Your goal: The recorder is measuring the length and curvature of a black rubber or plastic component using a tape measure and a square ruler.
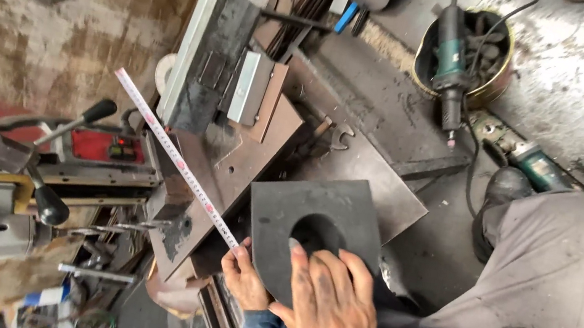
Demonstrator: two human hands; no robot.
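Note:
My right hand lies flat on a dark grey square steel plate with a round hole in it; a fingertip reaches the hole's edge. My left hand, beside the plate's left edge, pinches the near end of a white tape measure blade. The tape runs diagonally up and left over rusty steel plates. Both sleeves are blue.
A drill press with black-knobbed levers stands at left. Stacked steel pieces and a wrench lie beyond the plate. An angle grinder rests in a round bucket, another grinder on the floor. My grey-trousered leg is at right.

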